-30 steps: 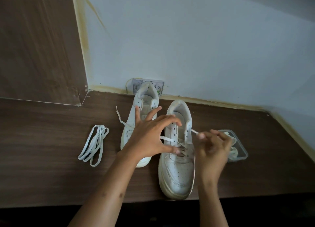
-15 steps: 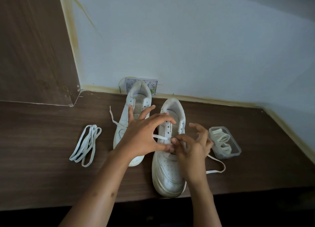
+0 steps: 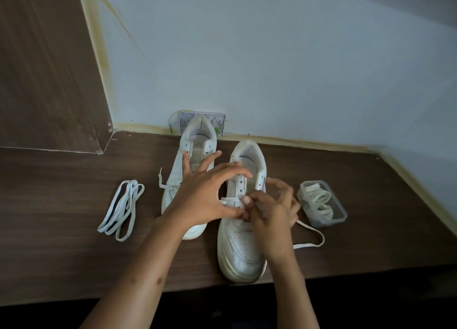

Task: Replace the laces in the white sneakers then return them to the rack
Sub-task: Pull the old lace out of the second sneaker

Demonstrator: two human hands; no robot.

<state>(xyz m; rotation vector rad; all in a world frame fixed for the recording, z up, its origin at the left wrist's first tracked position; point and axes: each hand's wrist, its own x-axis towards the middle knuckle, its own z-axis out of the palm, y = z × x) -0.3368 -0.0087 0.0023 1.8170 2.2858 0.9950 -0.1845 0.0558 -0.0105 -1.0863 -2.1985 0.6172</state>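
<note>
From the head camera, the nearer sneaker [image 3: 243,234] lay directly under both hands on the desk [image 3: 61,254], its long axis running away from the person, toe toward them and heel toward the wall. The left hand [image 3: 207,197] pinched the lace [image 3: 231,200] at an eyelet, other fingers spread; the right hand [image 3: 270,211] pinched it too, just beside. The lace's free end trailed right of the right hand, so that hand seemed nearer for the next pull.
</note>
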